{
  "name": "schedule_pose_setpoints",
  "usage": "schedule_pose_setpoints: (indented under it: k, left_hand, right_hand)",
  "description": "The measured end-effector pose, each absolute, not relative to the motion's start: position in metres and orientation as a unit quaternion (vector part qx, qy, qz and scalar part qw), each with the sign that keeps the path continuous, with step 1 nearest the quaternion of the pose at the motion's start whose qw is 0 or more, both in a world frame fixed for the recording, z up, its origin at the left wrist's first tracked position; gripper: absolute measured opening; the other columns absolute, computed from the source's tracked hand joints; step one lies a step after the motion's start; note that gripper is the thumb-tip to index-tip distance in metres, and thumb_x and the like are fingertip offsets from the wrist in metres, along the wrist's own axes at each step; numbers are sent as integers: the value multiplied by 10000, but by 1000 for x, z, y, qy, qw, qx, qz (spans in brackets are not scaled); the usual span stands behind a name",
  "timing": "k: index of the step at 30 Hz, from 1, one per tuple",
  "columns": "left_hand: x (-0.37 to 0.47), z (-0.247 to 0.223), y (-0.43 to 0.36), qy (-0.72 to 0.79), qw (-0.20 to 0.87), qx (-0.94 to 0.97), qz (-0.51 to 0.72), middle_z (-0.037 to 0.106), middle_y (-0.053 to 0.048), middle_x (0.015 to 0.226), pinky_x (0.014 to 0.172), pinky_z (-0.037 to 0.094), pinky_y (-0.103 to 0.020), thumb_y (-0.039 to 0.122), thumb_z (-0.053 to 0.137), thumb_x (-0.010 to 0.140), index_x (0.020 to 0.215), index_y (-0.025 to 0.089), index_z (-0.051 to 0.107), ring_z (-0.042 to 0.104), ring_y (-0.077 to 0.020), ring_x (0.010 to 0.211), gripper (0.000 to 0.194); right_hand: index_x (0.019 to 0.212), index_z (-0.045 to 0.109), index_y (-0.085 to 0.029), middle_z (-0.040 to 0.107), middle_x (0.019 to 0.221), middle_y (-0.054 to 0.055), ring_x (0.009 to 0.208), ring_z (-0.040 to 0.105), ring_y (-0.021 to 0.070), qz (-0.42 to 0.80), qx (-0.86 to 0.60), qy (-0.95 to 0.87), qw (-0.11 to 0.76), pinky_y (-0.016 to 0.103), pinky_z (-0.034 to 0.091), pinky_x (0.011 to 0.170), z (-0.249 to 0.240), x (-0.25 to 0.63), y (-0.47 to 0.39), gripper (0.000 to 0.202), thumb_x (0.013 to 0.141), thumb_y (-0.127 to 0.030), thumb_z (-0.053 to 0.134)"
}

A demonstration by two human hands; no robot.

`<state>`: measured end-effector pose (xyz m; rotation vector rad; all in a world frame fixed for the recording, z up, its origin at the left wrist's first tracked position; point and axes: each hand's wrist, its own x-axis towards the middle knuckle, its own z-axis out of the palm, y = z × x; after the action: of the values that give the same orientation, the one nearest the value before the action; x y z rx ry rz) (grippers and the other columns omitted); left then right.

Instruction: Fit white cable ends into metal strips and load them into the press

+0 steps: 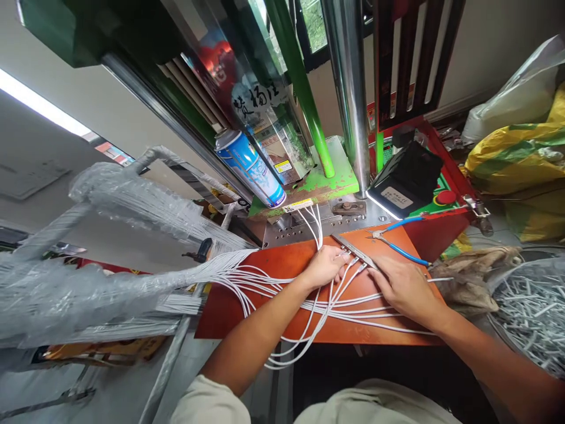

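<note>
Left hand (326,268): fingers curled in on white cables (318,306), at the near side of a narrow metal bar (353,250); cannot tell whether they also grip the bar. Right hand (404,288): thumb and fingers closed on the bar's right end, so the bar spans between both hands. Cable ends with small connectors (354,261) sit along it, between the hands. Cables run under the left forearm across an orange board (216,323) below both hands. Blue-handled pliers (404,252) lie just beyond the right hand; blue spray can (253,171) stands tilted in view, beyond the left hand. Short white offcuts (534,306) fill a container right of the right hand.
</note>
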<state>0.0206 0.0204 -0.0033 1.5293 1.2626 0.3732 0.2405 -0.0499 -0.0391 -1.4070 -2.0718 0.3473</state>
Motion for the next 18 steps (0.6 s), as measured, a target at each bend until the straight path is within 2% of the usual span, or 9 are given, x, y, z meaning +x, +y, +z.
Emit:
schedule_pose_setpoints:
  k: [3,5,8,11,15,18]
  left_hand:
    - [12,7,26,485,606,616,134,685,-54,696,505,478,-210,447,560,966,848,144,583,658,-142,553,327]
    - [6,11,28,482,620,605,128,690,-71,695,517,507,-225,473,608,940,803,144,557,681,-159,566,361]
    - [1,11,29,504,589,620,121,626,-36,581,445,441,-198,475,645,917,692,148,539,602,-124,446,410]
    - [1,9,31,514,539,661,93,545,4,503,389,327,-190,496,595,938,629,166,521,476,-89,364,458]
    - [3,7,38,496,484,714,97,416,47,491,417,196,-212,503,594,931,585,186,446,324,-64,409,492]
    - [4,4,41,482,447,744,118,392,46,534,470,208,-235,458,569,947,594,185,436,314,-80,488,465]
  right_hand:
    - [986,640,-205,703,916,46,818,644,211,132,-550,-764,310,328,404,734,-38,239,-50,306,1075,-370,399]
    - [995,649,-208,707,926,43,826,644,210,134,-550,-763,310,327,409,738,-37,239,-50,310,1075,-365,393]
    - [1013,664,-211,716,937,46,834,652,218,130,-551,-764,309,328,410,717,-37,239,-50,308,1070,-371,407]
    - [1046,675,-210,727,954,58,847,665,222,132,-546,-767,312,326,428,730,-36,239,-50,308,1067,-372,414]
    - [1030,682,-207,734,959,69,846,674,222,135,-540,-772,309,327,448,743,-35,240,-50,320,1067,-373,411]
    - [1054,683,-208,737,982,65,853,681,222,144,-528,-777,310,327,455,744,-35,240,-50,318,1068,-379,415]
